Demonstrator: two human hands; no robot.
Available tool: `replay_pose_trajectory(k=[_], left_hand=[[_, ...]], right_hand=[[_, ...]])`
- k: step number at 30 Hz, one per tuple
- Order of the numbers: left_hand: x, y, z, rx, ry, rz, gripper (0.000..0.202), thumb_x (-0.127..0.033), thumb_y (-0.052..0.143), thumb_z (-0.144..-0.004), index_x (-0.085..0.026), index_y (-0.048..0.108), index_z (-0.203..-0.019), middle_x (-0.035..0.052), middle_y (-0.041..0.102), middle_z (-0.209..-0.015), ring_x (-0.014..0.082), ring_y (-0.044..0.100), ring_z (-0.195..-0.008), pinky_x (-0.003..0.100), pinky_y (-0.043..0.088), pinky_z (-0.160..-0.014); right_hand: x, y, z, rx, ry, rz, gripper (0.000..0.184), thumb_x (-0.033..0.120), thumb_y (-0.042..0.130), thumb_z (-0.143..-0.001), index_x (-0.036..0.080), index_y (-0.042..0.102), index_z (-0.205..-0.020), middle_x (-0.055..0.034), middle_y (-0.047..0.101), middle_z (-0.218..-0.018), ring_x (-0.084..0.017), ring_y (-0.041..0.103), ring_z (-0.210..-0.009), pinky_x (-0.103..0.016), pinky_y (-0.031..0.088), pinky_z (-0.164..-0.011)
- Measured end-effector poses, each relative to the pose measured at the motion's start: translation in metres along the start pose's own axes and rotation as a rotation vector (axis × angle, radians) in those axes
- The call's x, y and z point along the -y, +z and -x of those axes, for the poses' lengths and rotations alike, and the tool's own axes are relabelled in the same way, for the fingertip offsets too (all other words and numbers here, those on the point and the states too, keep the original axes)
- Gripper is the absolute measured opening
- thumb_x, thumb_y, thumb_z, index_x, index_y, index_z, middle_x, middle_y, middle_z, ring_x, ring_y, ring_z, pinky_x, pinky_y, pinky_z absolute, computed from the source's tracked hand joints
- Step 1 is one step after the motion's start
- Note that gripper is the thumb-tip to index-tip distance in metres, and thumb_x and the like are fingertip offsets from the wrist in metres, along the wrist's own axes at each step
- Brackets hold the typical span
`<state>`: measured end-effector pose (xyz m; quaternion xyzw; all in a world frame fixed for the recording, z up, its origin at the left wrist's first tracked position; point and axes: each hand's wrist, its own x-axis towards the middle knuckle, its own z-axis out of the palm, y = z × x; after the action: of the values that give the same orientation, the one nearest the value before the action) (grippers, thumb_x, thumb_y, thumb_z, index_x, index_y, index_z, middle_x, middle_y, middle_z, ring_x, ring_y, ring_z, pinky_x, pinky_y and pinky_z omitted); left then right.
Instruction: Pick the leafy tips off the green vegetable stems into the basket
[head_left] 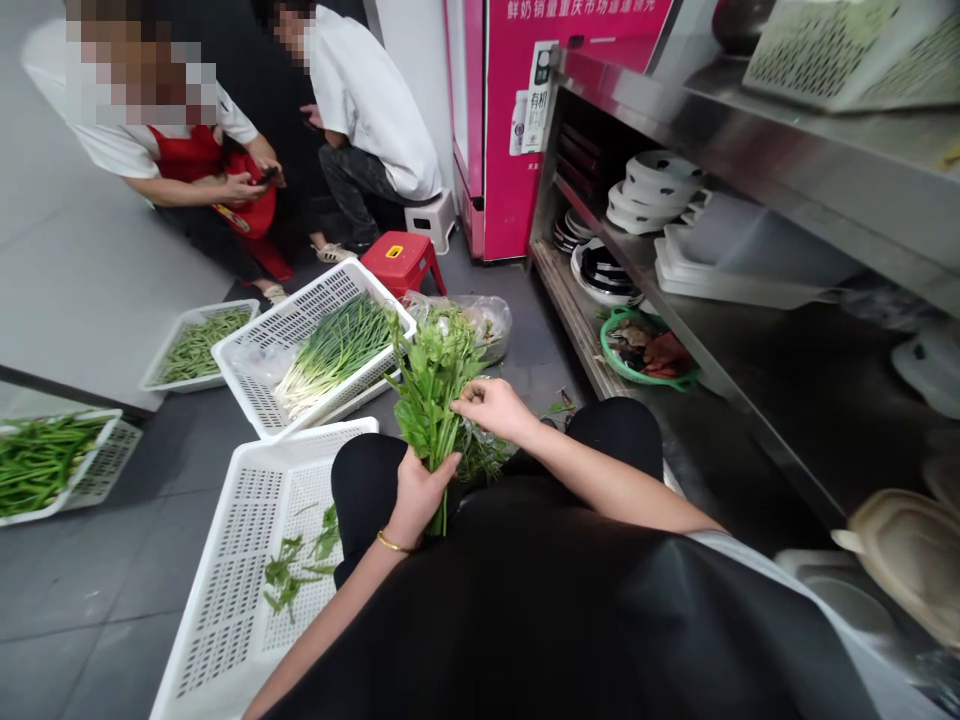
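Wrapped round the stems of a bunch of leafy greens is my left hand, with a gold bangle at its wrist. The bunch stands upright above my lap. My right hand is closed in a pinch at the right side of the leaves; what lies between its fingertips is too small to make out. A white perforated crate sits on the floor to my left, with a few loose sprigs of greens in it. More loose greens show below my right hand, partly hidden.
Ahead are a crate of green onions, a red stool and a plastic bag. Crates of green beans and green stalks stand left. Two people sit beyond. A steel shelf with dishes and a green basket flanks my right.
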<state>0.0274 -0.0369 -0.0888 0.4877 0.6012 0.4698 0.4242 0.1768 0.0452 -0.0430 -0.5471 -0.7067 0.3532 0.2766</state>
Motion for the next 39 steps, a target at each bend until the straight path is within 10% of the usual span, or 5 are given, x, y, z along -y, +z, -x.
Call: replay_pose_trajectory(k=[8,18,21,27,39], left_hand=[[-0.006,0.005,-0.008,0.174,-0.188,0.239,0.025,-0.032,0.067,-0.068,-0.017,0.048,-0.064,-0.0053,0.049,-0.046,0.0081,0.043,-0.04,0.021,0.036,-0.041],[-0.008,-0.01,-0.009,0.148,-0.228,0.227,0.025,-0.03,0.072,-0.062,-0.015,0.052,-0.064,-0.0021,0.055,-0.049,0.0106,0.05,-0.043,0.023,0.04,-0.045],[-0.01,-0.011,-0.01,0.147,-0.247,0.254,0.025,-0.029,0.074,-0.06,-0.014,0.054,-0.062,-0.0007,0.057,-0.05,0.0108,0.051,-0.045,0.023,0.041,-0.046],[-0.01,-0.002,-0.006,0.175,-0.184,0.223,0.026,-0.027,0.075,-0.061,-0.014,0.054,-0.07,-0.0024,0.058,-0.056,0.0106,0.052,-0.048,0.024,0.043,-0.049],[0.0,-0.004,-0.006,0.185,-0.208,0.187,0.037,-0.025,0.076,-0.06,-0.016,0.052,-0.086,-0.0064,0.056,-0.06,0.0082,0.048,-0.046,0.021,0.041,-0.046]], right_hand=[[-0.012,0.02,0.021,-0.047,-0.647,0.37,0.024,0.027,0.042,-0.087,0.017,0.063,-0.084,-0.0065,0.058,-0.081,-0.013,0.05,-0.069,-0.023,0.036,-0.06],[-0.026,-0.05,0.038,0.742,-0.3,-0.017,0.023,0.038,0.06,-0.078,0.016,0.064,-0.084,0.0019,0.061,-0.062,-0.009,0.054,-0.053,-0.019,0.039,-0.054],[-0.024,-0.07,0.038,0.521,-0.233,0.341,0.011,0.027,0.066,-0.072,0.016,0.067,-0.075,-0.0018,0.064,-0.062,-0.013,0.058,-0.058,-0.021,0.039,-0.057],[0.013,-0.062,-0.005,-0.081,-0.263,0.043,0.02,0.027,0.053,-0.082,0.014,0.068,-0.08,-0.0034,0.068,-0.076,-0.012,0.059,-0.071,-0.022,0.04,-0.067],[-0.012,-0.024,-0.025,0.185,0.115,-0.711,0.027,0.036,0.067,-0.066,0.018,0.048,-0.067,0.0105,0.037,-0.037,-0.005,0.031,-0.029,-0.019,0.021,-0.032]])
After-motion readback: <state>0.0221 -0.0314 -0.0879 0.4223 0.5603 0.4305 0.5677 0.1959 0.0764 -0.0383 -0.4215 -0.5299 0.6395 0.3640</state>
